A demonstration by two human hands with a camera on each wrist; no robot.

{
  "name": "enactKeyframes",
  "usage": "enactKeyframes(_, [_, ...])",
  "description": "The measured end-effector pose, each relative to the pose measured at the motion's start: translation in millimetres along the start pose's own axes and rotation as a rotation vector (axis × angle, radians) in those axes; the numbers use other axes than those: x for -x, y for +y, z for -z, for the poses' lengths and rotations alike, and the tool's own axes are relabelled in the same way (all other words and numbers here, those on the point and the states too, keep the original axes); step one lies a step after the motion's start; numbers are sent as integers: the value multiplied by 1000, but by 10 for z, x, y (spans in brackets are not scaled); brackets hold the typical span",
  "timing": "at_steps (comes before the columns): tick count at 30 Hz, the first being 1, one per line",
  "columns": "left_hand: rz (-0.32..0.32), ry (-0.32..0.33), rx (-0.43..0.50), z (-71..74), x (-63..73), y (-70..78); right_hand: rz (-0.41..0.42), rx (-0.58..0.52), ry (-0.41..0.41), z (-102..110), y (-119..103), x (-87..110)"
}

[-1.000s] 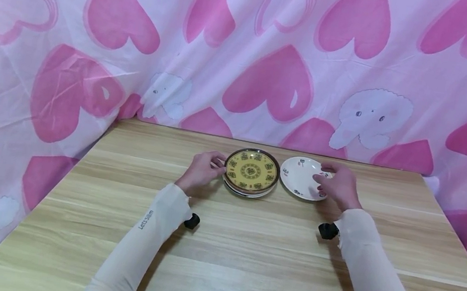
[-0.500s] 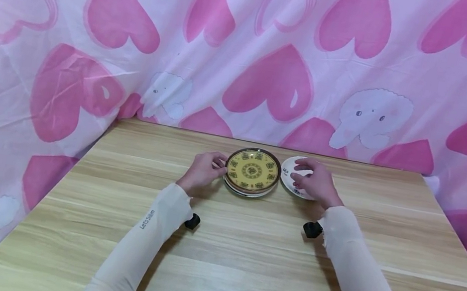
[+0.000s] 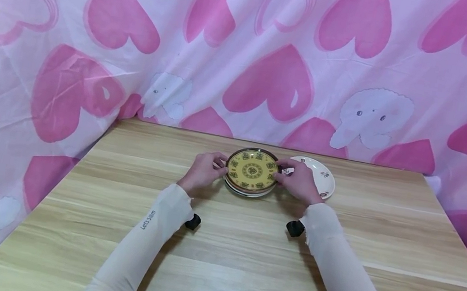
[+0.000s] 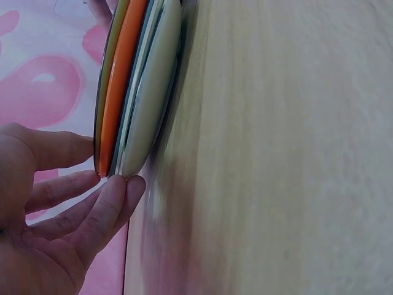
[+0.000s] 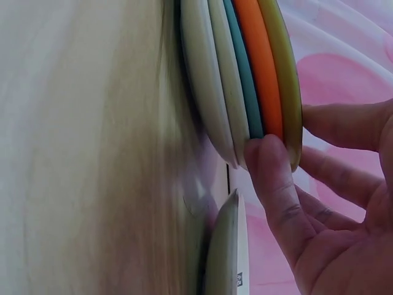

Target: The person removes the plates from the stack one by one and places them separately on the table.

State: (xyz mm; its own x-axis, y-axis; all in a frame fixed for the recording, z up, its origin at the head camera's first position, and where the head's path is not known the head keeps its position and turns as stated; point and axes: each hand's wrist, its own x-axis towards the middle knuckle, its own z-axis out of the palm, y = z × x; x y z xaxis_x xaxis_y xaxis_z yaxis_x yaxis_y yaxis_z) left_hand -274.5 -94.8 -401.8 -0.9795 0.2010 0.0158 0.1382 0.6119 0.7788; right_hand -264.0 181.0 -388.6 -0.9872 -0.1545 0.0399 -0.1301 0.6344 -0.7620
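Note:
A stack of round plates stands near the table's back edge, topped by a yellow plate [image 3: 252, 170] with a dark rim and brown pattern. Below it, the wrist views show an orange plate [image 4: 121, 86], a teal plate [image 5: 241, 67] and pale plates [image 5: 202, 67]. My left hand [image 3: 203, 171] grips the stack's left rim, its fingertips spread over the stacked edges. On the opposite rim, my right hand [image 3: 300, 183] holds the stack, one fingertip against the orange and teal edges. Close to the right stands a white plate [image 3: 322, 178] with small printed figures, partly hidden by my right hand.
The wood-grain table [image 3: 225, 260] extends forward of the plates toward me. A pink curtain [image 3: 208, 71] with hearts hangs right behind the table and along its left side. Dark wrist cameras [image 3: 295, 228] sit under my sleeves.
My right hand has moved left from over the white plate to the right rim of the stack, uncovering the white plate's right side. My left hand has stayed at the left rim.

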Motion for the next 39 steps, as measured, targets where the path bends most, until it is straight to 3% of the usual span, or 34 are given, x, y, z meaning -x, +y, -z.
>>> enactKeyframes(16, [-29, -5, -26, -11, 30, 3, -80, 18, 50, -83, -19, -20])
enactKeyframes(22, [-53, -6, -42, -9, 20, 5, -91, -33, 43, -41, -32, 10])
enactKeyframes(29, [-26, 3, -45, -23, 33, 31, -153, -97, 23, 1, -16, 15])
enactKeyframes(39, [-50, 42, -76, -25, 13, 12, -218, -297, -10, 42, -18, 49])
